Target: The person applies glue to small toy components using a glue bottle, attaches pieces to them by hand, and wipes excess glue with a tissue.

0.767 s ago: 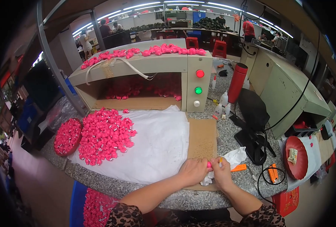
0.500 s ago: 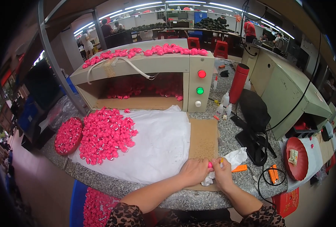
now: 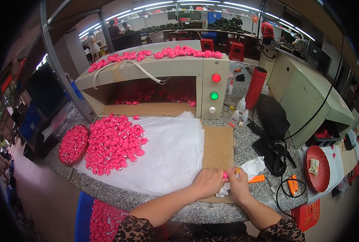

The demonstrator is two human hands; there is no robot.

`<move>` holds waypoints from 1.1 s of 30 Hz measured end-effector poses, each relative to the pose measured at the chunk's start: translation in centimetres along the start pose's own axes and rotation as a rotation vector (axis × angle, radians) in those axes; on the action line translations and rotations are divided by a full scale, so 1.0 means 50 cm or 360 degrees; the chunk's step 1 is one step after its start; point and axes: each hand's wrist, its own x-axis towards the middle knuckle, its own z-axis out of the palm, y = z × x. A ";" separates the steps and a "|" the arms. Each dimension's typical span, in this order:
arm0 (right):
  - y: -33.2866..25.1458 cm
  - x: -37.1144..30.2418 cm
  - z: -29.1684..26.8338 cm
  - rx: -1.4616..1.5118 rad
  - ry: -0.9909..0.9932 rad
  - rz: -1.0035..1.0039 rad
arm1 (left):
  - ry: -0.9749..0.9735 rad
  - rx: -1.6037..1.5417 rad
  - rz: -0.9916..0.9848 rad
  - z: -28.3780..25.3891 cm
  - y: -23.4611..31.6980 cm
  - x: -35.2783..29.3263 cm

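Over the brown cardboard sheet [image 3: 217, 150], my two hands meet near the table's front edge. My left hand [image 3: 208, 181] is closed on a small pink rubbery piece [image 3: 225, 175], of which only a bit shows between the fingers. Held in a pinch, something small and yellow [image 3: 237, 171] pokes out of my right hand [image 3: 240, 186]; its kind is hidden. Crumpled white tissue [image 3: 223, 191] lies under the hands, and more white tissue [image 3: 254, 167] is just right of them. A heap of the same pink pieces [image 3: 114, 145] covers the left of a white cloth [image 3: 171, 153].
A beige metal oven-like box [image 3: 212, 80] stands behind, pink pieces on and inside it. Left are a full red bowl [image 3: 84, 156] and a blue bin [image 3: 82, 213]. Right are orange cutters [image 3: 292, 185], a black cable [image 3: 279, 197], small bottles [image 3: 241, 105], a red flask [image 3: 255, 88] and a red dish [image 3: 324, 177].
Almost nothing differs. Both hands stay together in the same place with the pink piece between them; the whole view has shifted very slightly.
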 end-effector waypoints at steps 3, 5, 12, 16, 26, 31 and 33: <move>0.006 0.002 0.001 -0.0009 0.0011 -0.0005 | -0.0010 0.0006 -0.0010 -0.004 0.001 0.000; -0.002 0.000 0.006 0.0016 0.0026 0.0002 | -0.0008 0.0001 -0.0019 -0.005 0.001 -0.001; -0.017 -0.015 0.010 0.0128 0.0023 0.0028 | 0.0022 0.0000 0.0007 -0.004 0.009 -0.008; -0.003 -0.004 0.001 -0.0146 0.0062 -0.0021 | -0.0011 -0.0001 -0.0005 0.000 0.009 -0.004; 0.007 0.006 -0.005 -0.0120 0.0003 0.0144 | 0.0084 0.0021 0.0088 -0.010 -0.003 0.003; 0.007 0.001 -0.003 0.0066 -0.0020 0.0161 | 0.0132 0.0015 0.0097 -0.004 -0.005 -0.001; 0.004 -0.001 0.001 0.0070 -0.0029 0.0143 | 0.0063 -0.0011 0.0098 -0.005 -0.006 -0.003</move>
